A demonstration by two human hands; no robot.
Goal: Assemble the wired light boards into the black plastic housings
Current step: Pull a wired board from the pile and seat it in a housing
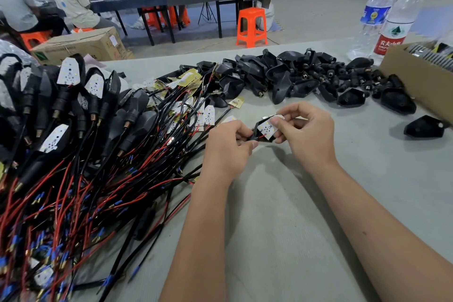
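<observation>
Above the grey table, my left hand [229, 148] grips the stem end of a black plastic housing [257, 130]. A white light board [267, 129] with a red wire lies in the housing's open face, and my right hand [306, 130] pinches it with thumb and fingers. Loose wired light boards [196, 115] lie in a tangle just left of my hands. A heap of empty black housings [306, 76] spreads across the far side of the table. Finished housings with boards [73, 95] are stacked at the left.
Red and black wires with blue tips [73, 203] cover the table's left half. A cardboard box [421, 81] stands at the right edge with two water bottles [389, 17] behind it. One lone housing [425, 127] lies at the right. People sit at a far table beside orange stools [252, 27].
</observation>
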